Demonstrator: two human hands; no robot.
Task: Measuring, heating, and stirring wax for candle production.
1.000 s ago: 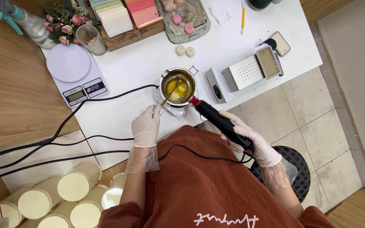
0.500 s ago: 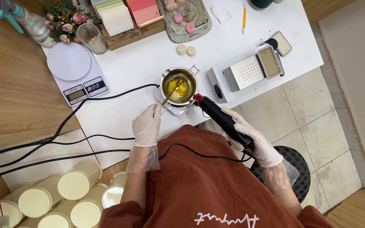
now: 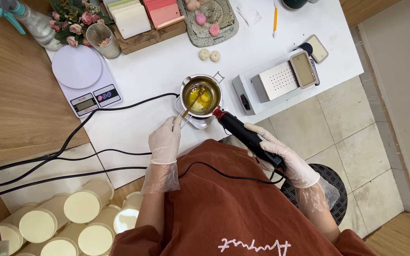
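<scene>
Steel pot of yellow liquid, left hand stirring; right hand aiming heat gun

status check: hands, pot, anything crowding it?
Left hand holds a stirrer in the metal pot of yellow liquid. Right hand grips black heat tool, nozzle beside the pot rim. Black cable runs past the pot's left.
</scene>
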